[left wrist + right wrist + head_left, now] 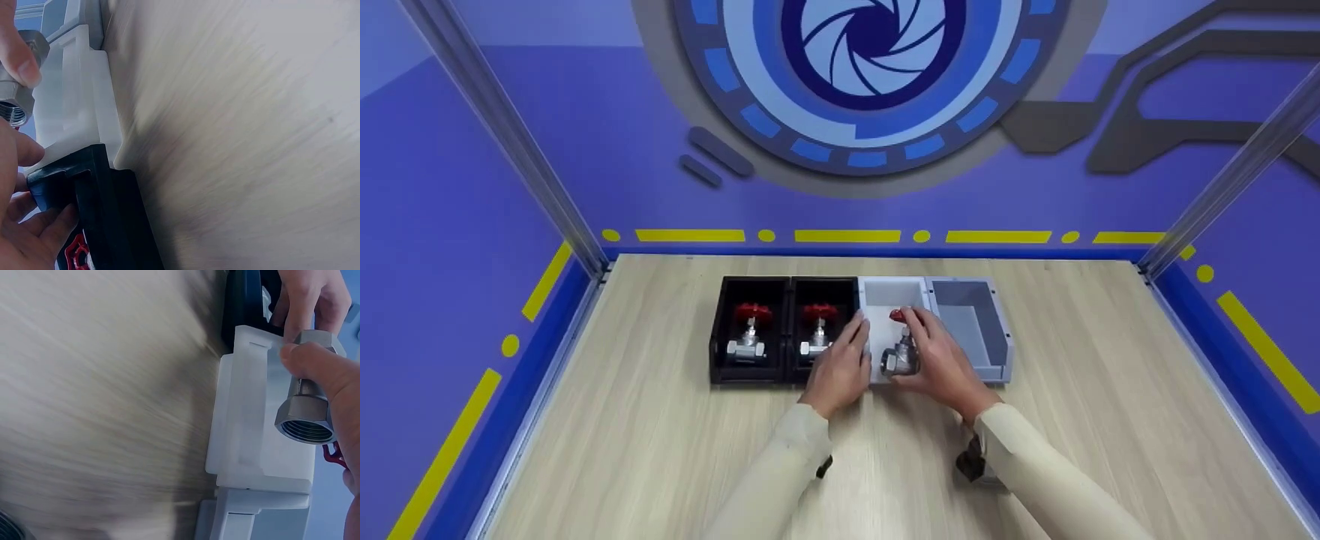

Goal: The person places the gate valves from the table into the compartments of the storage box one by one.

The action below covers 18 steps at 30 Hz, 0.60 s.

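Pinching a red-wheeled silver metal valve [897, 362] over a white plastic bin [889, 293], lower centre of the head frame, the right hand [939, 367] likely bore dense, rigid weight, best gripped round its body; the left hand [838, 375] straddled a black plastic bin [825, 291] wall, grip unclear.

Head feed: purple-blue back wall [600, 150], big aperture graphic [874, 34] top centre, grey-brown angular shapes [1050, 126] off to its right. Left wall [435, 210] and right wall [1275, 247] match; I see yellow dashes [690, 235] and dots [510, 346] low on all three. Metal posts [507, 127] at both back corners. Light wood-grain tabletop [622, 420] between walls. Light reads even, soft shadows [147, 152] in my wrist feeds.
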Each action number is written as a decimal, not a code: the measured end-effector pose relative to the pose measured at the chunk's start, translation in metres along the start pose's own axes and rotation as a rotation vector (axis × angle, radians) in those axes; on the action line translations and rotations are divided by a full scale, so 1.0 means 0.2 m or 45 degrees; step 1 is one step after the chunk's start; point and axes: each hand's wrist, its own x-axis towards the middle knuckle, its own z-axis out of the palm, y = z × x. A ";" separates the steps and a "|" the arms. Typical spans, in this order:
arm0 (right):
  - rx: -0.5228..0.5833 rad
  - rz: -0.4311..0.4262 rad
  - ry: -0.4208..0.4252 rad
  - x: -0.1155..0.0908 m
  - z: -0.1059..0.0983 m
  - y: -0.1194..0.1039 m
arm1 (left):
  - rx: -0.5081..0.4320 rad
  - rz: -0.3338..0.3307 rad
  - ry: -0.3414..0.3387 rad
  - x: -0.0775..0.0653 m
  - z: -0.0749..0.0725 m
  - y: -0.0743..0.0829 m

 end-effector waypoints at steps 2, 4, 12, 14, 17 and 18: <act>0.006 0.005 0.012 0.01 0.01 0.00 | -0.004 -0.005 -0.006 0.00 0.00 0.00; 0.012 0.008 0.022 0.02 0.01 0.01 | -0.009 -0.012 -0.017 0.00 0.00 0.00; -0.012 0.028 0.005 0.05 0.04 0.02 | -0.011 -0.039 -0.055 0.00 -0.01 0.00; -0.019 0.049 -0.013 0.06 0.04 0.02 | -0.016 -0.045 -0.061 0.01 -0.01 0.01; -0.024 0.076 -0.032 0.07 0.04 0.02 | -0.014 -0.053 -0.076 0.01 -0.01 0.01; -0.025 0.081 -0.036 0.07 0.04 0.02 | -0.013 -0.059 -0.084 0.01 -0.01 0.01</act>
